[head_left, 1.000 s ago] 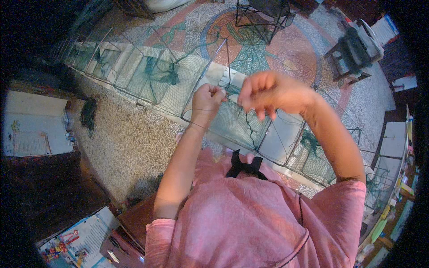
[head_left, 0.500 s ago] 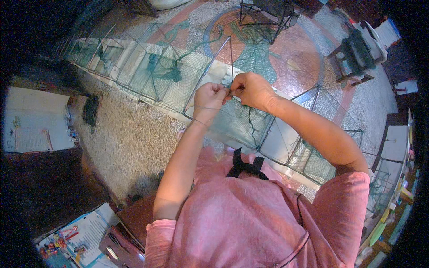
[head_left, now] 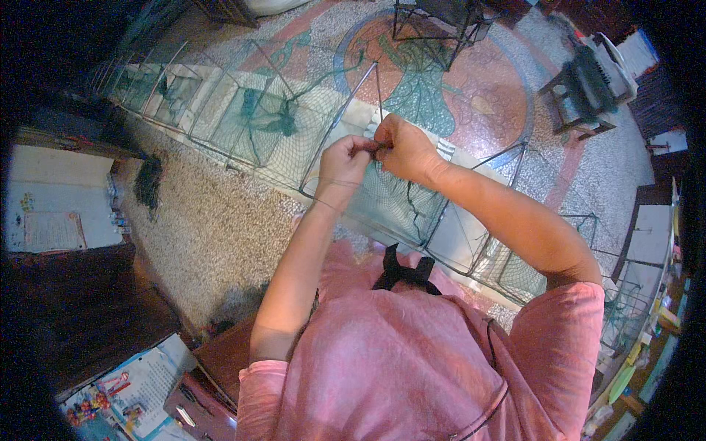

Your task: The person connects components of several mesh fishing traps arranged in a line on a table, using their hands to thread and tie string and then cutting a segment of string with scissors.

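A long green net trap [head_left: 254,128] on a row of thin metal frames stretches across the floor in front of me, from far left to near right. At the top bar of its middle section, my left hand [head_left: 344,163] is closed in a pinch, thumb against forefinger. My right hand [head_left: 412,151] is closed too, its fingertips meeting the left ones. Whatever lies between them is small, dark and mostly hidden. A metal frame [head_left: 337,123] rises to a corner just beyond my hands. Dark cord [head_left: 414,202] hangs in the netting below my right hand.
Pale sheets [head_left: 456,235] lie beneath the trap on the speckled floor [head_left: 198,228]. A dark stool [head_left: 577,95] stands at far right and a black-framed chair [head_left: 441,26] at the back. Papers and small items cover a table [head_left: 147,382] at lower left.
My right hand has shifted slightly left and turned, its fingertips now pressed closer against the left ones. My left hand stays nearly in place. The trap's middle frame has moved very slightly.
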{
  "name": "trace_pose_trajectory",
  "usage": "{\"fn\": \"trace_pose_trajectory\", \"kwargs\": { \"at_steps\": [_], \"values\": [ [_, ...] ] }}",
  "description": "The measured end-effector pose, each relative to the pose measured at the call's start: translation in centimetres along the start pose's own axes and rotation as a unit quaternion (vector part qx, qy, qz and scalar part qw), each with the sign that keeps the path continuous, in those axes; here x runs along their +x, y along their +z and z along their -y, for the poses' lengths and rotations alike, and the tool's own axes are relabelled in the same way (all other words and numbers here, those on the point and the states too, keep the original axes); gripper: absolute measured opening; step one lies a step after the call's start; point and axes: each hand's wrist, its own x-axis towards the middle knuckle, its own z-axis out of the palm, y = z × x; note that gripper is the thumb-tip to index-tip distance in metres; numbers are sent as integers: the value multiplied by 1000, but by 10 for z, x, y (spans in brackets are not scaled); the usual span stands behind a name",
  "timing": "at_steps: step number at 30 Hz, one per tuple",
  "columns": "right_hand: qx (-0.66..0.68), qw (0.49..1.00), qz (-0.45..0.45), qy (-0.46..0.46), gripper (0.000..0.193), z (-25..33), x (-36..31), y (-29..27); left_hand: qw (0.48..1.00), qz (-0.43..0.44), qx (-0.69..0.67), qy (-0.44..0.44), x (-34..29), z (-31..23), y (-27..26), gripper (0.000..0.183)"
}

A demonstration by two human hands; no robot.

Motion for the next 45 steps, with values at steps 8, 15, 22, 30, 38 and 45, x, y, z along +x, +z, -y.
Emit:
{"fn": "trace_pose_trajectory", "kwargs": {
  "at_steps": [8,15,22,30,38,45],
  "values": [
    [-162,980,112,-8,17,22,1,-20,985,-108,55,125,-10,-1,7,18],
    [2,974,-107,-201,8,36,14,-41,931,40,-361,20,-8,5,3,12],
    [313,926,38,-209,13,76,-9,-52,998,-5,1,70,-7,-18,1,14],
    [197,959,177,104,20,67,-20,-79,984,-66,-10,167,-4,-1,-1,10],
    [-77,946,124,-289,16,19,-15,-40,985,-64,77,143,-5,-7,-1,8],
    [-38,983,139,-114,14,40,-16,-25,979,-73,110,158,-9,-5,-4,10]
  ]
}}
